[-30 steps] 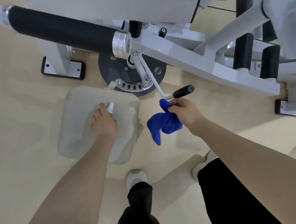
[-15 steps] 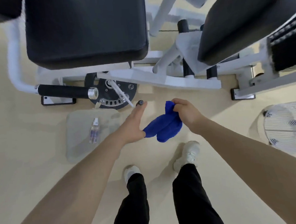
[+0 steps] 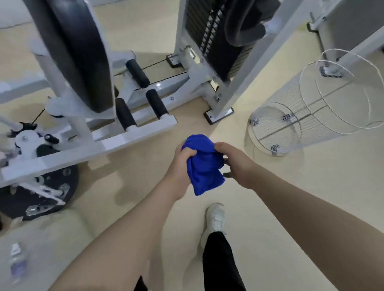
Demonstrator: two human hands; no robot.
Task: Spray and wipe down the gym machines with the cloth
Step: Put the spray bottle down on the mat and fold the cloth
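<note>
A blue cloth (image 3: 204,164) hangs bunched between both hands over the floor. My left hand (image 3: 181,168) grips its left side with curled fingers. My right hand (image 3: 237,163) grips its right side. The small spray bottle (image 3: 17,261) lies blurred on a pale stool seat (image 3: 58,239) at the lower left, away from both hands. The white gym machine (image 3: 123,135) with black padding (image 3: 79,46) and black foam rollers (image 3: 125,115) stands ahead on the left.
A white wire basket (image 3: 318,107) lies tipped on the floor at the right. A weight stack (image 3: 209,22) in a white frame rises at the top centre. A dark round disc (image 3: 33,196) sits low at the left. My shoe (image 3: 215,217) is below the hands.
My left hand left the spray bottle on the stool, moved to the cloth and now grips it with the right. The view swung right, bringing the basket and weight stack closer.
</note>
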